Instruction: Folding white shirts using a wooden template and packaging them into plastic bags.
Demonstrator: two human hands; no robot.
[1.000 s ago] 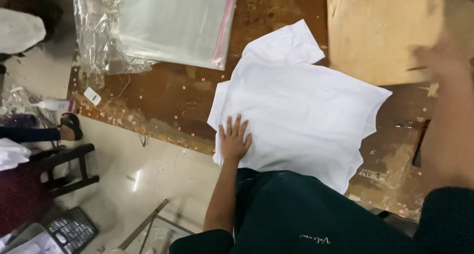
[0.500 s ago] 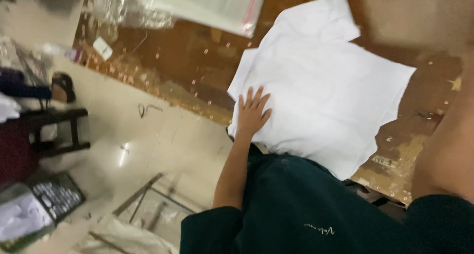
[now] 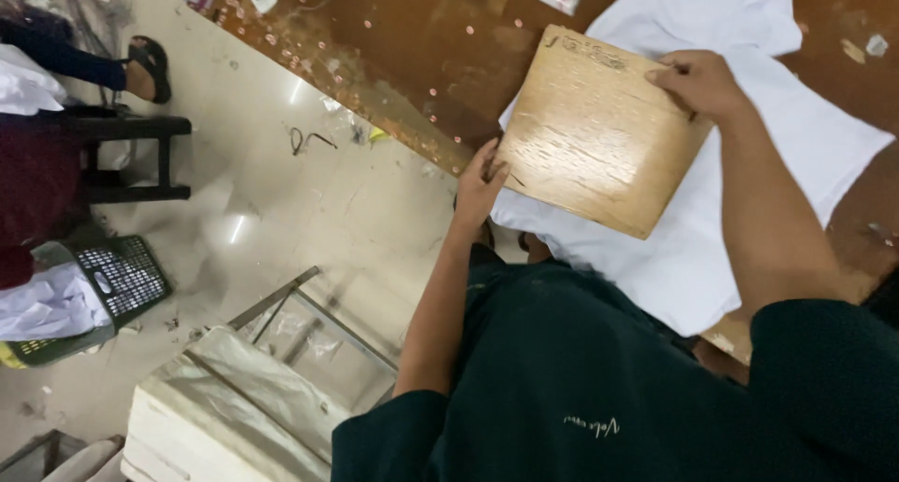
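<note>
Leftmost, a dark basket point(image 3: 126, 281) with white cloth point(image 3: 47, 304) in it is seen on the pale floor point(image 3: 281, 220), and beyond it a black stool point(image 3: 131, 154) and another person's sandalled foot point(image 3: 150, 65). Nearer, a stack of pale boards under a clear plastic sheet point(image 3: 234, 398) is seen beside a metal frame point(image 3: 309, 313). Further right, the worn brown table point(image 3: 393, 42) is set at a slant across the scene. A white garment point(image 3: 805, 154) is spread on its right part, and a square wooden board point(image 3: 599, 131) is laid flat on the garment, near the table's near edge. The board's left edge is pinched by the left hand point(image 3: 479, 184), fingers closed on it. Its far right corner is gripped by the right hand point(image 3: 698, 81), fingers curled over the rim and clamped on the wood. A dark green shirt point(image 3: 581, 379) fills the near foreground.
</note>
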